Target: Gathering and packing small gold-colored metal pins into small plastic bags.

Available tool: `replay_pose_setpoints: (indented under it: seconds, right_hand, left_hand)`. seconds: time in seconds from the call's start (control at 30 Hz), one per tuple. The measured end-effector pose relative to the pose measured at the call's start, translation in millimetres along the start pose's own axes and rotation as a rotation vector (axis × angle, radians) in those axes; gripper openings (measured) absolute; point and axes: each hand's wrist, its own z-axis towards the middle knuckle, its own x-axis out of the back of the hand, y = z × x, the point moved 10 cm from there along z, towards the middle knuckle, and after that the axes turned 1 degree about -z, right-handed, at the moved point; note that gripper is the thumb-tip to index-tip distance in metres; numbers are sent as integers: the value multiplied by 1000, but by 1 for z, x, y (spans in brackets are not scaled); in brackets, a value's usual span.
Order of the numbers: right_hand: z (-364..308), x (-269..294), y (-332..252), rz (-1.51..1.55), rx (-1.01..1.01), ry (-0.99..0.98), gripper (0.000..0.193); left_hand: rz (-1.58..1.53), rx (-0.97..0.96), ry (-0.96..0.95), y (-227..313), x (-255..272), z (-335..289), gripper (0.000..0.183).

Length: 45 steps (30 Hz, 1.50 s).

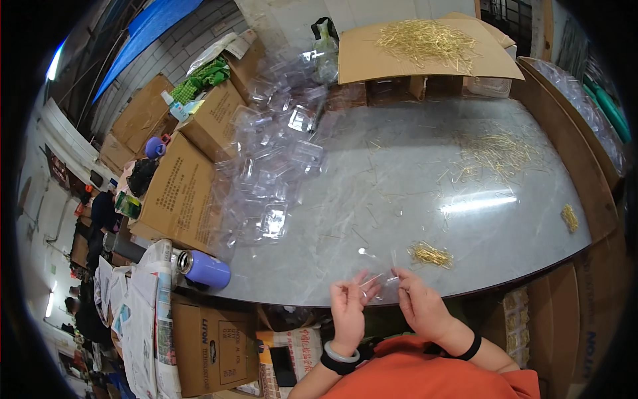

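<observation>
Close to the table's front edge, my left hand [349, 309] is closed on one side of a small clear plastic box [377, 282]. Its fingers are curled, with the fingertips behind the plastic. The fingers of my right hand [422, 302] pinch the other side of this box. Glare and see-through walls blur the box's outline, and I cannot make out whether anything lies inside. Just beyond my right hand sits a small heap of thin golden wire pieces [430, 254].
Clear plastic boxes [266, 179] pile up along the table's left side. More golden wire pieces [495, 156] lie scattered at the far right, and a large heap [428, 43] tops a cardboard box [362, 56]. A purple bottle [207, 269] stands at the near left edge.
</observation>
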Motion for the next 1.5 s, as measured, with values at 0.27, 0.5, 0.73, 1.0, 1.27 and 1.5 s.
replay_pose_setpoints:
  seconds: [0.27,0.5,0.73,1.0,1.27,1.5]
  right_hand:
    - [14,-6,4,-251,99,-201,14]
    - [6,-22,-1,-210,203,-273,28]
    - [43,32,5,0,-24,-159,25]
    - [173,-12,131,-479,-109,-437,29]
    - [178,-88,140,-397,-10,-691,37]
    - [297,-35,247,-671,-88,-404,37]
  left_hand:
    - [727,-263,348,70,80,30,51]
    - [1263,-533,-427,64,-42,1,73]
    - [1369,-612,-568,33,-61,-5,58]
    - [1449,-632,-403,56,-24,13,37]
    - [1520,-650,-384,65,-1,19,31]
    - [1350,-805,-366,65,-5,12,28]
